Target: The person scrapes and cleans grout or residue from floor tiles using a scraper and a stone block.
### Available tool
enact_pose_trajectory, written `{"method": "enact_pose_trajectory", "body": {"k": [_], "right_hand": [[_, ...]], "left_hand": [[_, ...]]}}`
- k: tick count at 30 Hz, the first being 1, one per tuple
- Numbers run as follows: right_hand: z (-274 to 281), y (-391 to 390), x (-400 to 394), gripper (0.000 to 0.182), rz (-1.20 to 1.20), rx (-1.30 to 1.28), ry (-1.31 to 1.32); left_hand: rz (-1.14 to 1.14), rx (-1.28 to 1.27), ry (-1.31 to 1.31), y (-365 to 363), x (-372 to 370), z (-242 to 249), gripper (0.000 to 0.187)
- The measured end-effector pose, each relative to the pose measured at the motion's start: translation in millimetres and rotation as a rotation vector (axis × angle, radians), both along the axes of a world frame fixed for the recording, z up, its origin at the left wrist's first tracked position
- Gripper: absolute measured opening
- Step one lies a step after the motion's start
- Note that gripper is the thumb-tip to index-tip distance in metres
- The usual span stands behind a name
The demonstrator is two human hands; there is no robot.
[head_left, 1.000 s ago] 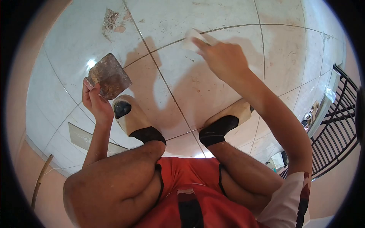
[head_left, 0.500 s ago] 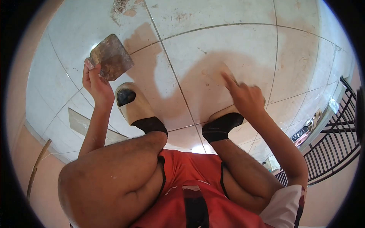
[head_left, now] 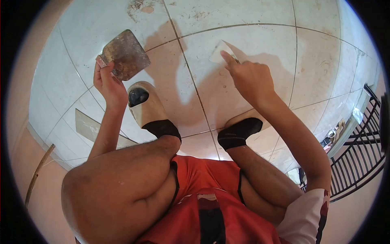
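My left hand (head_left: 111, 87) is closed around the short handle end of a wide scraper (head_left: 128, 57), its square metal blade stained brown and grey and raised above the floor. Further right, my right hand (head_left: 252, 81) grips a small putty knife (head_left: 221, 51). Its pale, thin blade points up and left, close over the floor tiles (head_left: 260, 40). The index finger lies along this blade, and the fingers hide its handle. Shadows of both arms and of my body fall on the tiles.
Loose debris (head_left: 138, 6) lies on the floor at the far left. A flat tile strip (head_left: 87, 126) is beside my left forearm. My shoes (head_left: 144, 99) stand between the hands. At right are a black metal rack (head_left: 353, 154) and small items. A stick (head_left: 38, 175) leans at left.
My right hand has moved slightly up and left and turned, so the pale blade shows clearly now. The left hand with the scraper has shifted a little right and up.
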State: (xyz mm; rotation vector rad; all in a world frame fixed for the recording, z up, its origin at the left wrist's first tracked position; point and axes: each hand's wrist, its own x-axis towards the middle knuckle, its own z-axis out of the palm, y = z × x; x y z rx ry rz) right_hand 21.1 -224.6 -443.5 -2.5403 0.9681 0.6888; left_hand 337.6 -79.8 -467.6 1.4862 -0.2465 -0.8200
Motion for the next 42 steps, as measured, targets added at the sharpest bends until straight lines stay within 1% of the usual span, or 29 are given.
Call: {"method": "enact_pose_trajectory", "body": {"k": [3,5,7,8,9,10,11,13,14,15,18,20,24,26,27,29,32,36,39,41,42], "right_hand": [[2.6,-4.2,10.4,0.045,-0.012,0.056,-0.060],[20.3,2.7,-14.9,0.048,0.060,0.033,-0.053],[37.2,21.5,-54.9,0.055,0.159,0.030,0.067],[37.5,34.8,-76.8,0.055,0.167,0.034,0.065],[33.2,49.7,-98.8,0.059,0.163,0.087,0.124],[34.4,54.8,-99.5,0.063,0.153,0.141,0.182],[31.4,59.8,-97.2,0.063,0.147,0.147,0.179],[20.6,75.2,-75.1,0.068,0.080,0.105,0.122],[23.4,74.8,-61.6,0.069,0.075,0.147,0.192],[23.4,72.3,-59.4,0.069,0.071,0.149,0.194],[29.0,72.1,-69.5,0.068,0.063,0.120,0.180],[32.1,80.3,-89.3,0.068,0.084,0.152,0.285],[24.5,84.1,-83.9,0.071,0.078,0.151,0.303],[21.3,80.0,-69.4,0.073,0.068,0.122,0.165],[16.3,82.5,-71.3,0.073,0.063,0.117,0.170],[-1.1,83.3,-68.6,0.075,0.082,0.100,0.090],[7.0,84.3,-76.4,0.075,0.063,0.124,0.130],[14.0,84.8,-95.7,0.076,0.077,0.193,0.217],[6.3,91.2,-70.7,0.075,0.012,0.184,0.194],[-3.2,87.7,-41.5,0.075,-0.004,0.131,0.059],[-3.8,86.4,-40.3,0.075,-0.007,0.128,0.055]], "left_hand": [[-0.005,-0.002,0.008,3.0,-1.2,2.0,0.022],[0.011,0.031,-0.027,7.6,-0.3,0.9,0.023],[0.027,0.039,-0.027,16.2,6.5,-5.4,0.024],[0.031,0.040,-0.037,19.1,9.9,-7.3,0.024],[0.036,0.043,-0.043,20.5,10.8,-8.5,0.024],[0.081,0.066,-0.035,21.7,11.2,-9.3,0.024],[0.119,0.090,-0.025,20.8,10.8,-9.4,0.023],[0.104,0.089,-0.028,16.4,10.9,-9.1,0.023],[0.099,0.091,-0.025,16.9,9.6,-8.6,0.022],[0.095,0.093,-0.024,15.6,9.4,-9.4,0.022],[0.073,0.066,-0.011,7.2,6.8,-12.4,0.021],[0.096,0.037,-0.004,4.5,6.3,-11.8,0.020],[0.049,0.075,-0.042,11.3,15.1,-19.9,0.024],[0.092,0.094,-0.008,10.1,11.4,-17.5,0.023],[0.088,0.090,-0.003,8.1,6.7,-15.1,0.023],[0.104,0.023,0.002,2.1,2.4,-10.3,0.019],[0.058,0.026,-0.059,11.0,6.4,-13.8,0.021],[0.051,0.077,-0.030,20.5,11.8,-17.4,0.028],[0.027,0.054,-0.035,17.2,5.3,-13.3,0.027],[0.113,0.078,-0.020,12.5,0.8,-12.7,0.021],[0.109,0.075,-0.024,10.1,0.7,-11.6,0.021]]}}
